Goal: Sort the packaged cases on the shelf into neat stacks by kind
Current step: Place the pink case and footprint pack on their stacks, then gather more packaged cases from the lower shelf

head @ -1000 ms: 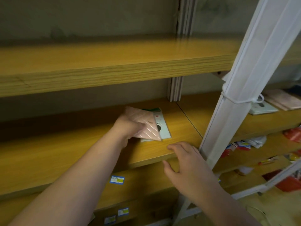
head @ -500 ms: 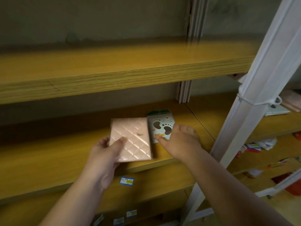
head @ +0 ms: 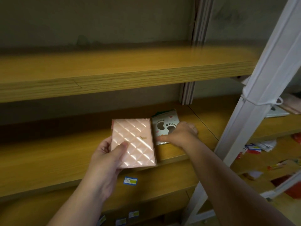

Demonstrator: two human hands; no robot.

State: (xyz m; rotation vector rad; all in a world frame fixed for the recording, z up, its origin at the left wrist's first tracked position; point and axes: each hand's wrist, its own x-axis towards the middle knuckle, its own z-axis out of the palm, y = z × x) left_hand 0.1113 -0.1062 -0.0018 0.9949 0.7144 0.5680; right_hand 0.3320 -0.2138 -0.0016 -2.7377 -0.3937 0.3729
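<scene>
Near the middle shelf [head: 48, 154] front edge, sorting barely begun: left hand [head: 107, 159] pinching pink quilted case [head: 133, 142], right hand [head: 180, 134] curled on footprint-patterned case [head: 164, 126], unstacked.

The right hand [head: 180, 134] covers the lower right part of the footprint-patterned case [head: 164, 126], fingertips out of sight. Green packaging [head: 162, 112] beneath it shows only as an edge. Gold lettering on the pink quilted case [head: 132, 142] is too small to read. Shelf label [head: 130, 180] is blurred. Goods [head: 259, 146] behind the white post [head: 254, 98] are indistinct.
</scene>
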